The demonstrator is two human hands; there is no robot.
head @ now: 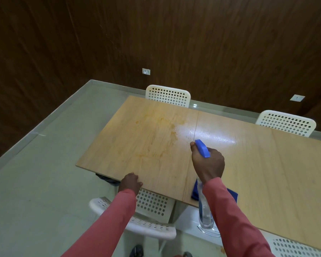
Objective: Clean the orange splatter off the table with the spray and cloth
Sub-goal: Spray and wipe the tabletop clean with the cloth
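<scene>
Spraying step: right hand [208, 162] grips spray bottle [202, 148], nozzle toward orange splatter [156, 138]. Left hand [131, 181] rests on table [267, 164] edge, holding nothing. Next: wipe with cloth [232, 194].

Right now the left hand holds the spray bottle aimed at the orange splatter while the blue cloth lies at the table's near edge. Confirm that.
Not quite: the head view shows the right hand holding the spray bottle; the left hand rests on the table edge. The rest stands.
</scene>
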